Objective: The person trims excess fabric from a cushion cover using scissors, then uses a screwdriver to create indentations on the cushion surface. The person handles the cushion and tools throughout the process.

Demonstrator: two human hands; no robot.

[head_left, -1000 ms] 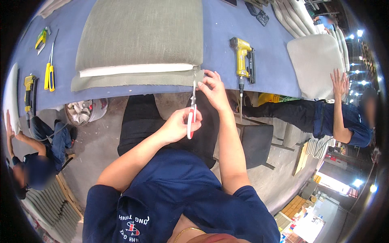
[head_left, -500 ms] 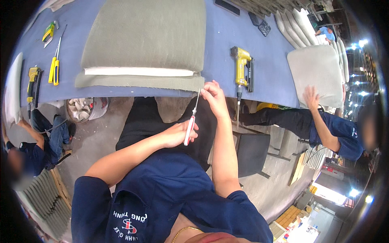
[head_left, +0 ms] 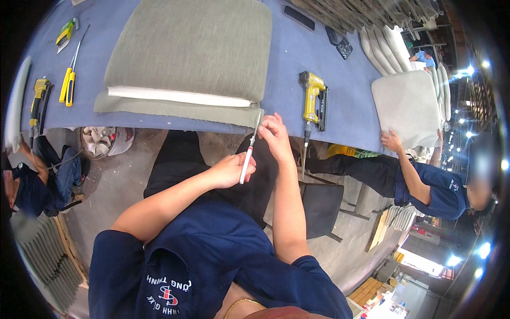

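Note:
My left hand (head_left: 232,170) is closed around the red-and-white handle of scissors (head_left: 246,162), whose blades point up to the right corner of a fabric flap (head_left: 175,110). My right hand (head_left: 274,133) pinches that frayed corner beside the blades. The flap hangs out along the near side of a grey-green upholstered cushion (head_left: 188,48), with a strip of white padding (head_left: 180,98) showing between them. Whether the blades are apart is too fine to make out.
On the blue-covered table (head_left: 287,53) lie a yellow staple gun (head_left: 314,95), two yellow-handled screwdrivers (head_left: 69,85) and another yellow tool (head_left: 38,101). At right a co-worker's hand (head_left: 391,141) touches a pale cushion (head_left: 406,103). A bucket of scraps (head_left: 101,141) stands below the table.
The blades have come over the fabric corner, with my right hand still beside it. The co-worker's hand has moved down to the pale cushion's near edge. The whole view has shifted slightly.

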